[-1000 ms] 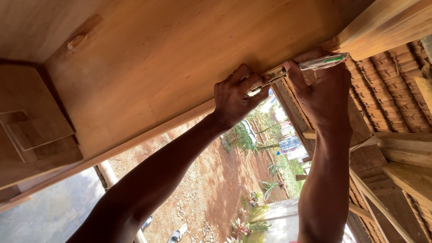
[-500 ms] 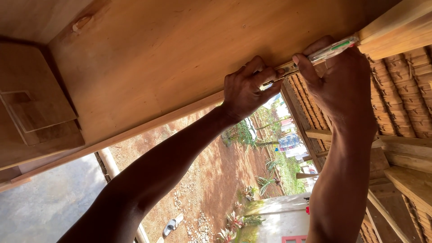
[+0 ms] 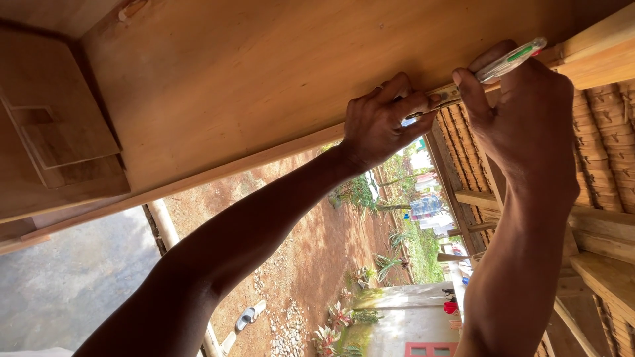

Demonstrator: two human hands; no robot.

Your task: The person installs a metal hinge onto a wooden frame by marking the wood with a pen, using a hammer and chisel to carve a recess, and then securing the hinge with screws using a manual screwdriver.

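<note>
The screwdriver (image 3: 493, 69) is being gripped by the right hand (image 3: 529, 125) and its tip pinched by the left hand (image 3: 380, 125) against the wooden panel (image 3: 264, 86); shaft is best kept square to the panel.

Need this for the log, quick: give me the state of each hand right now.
Left hand: closed, fingertips pinching the tip end of the screwdriver against the wooden board.
Right hand: closed around the screwdriver's clear handle.

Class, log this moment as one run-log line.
left hand: pinching screwdriver tip at board edge | right hand: gripping clear-handled screwdriver | wooden board: overhead
</note>
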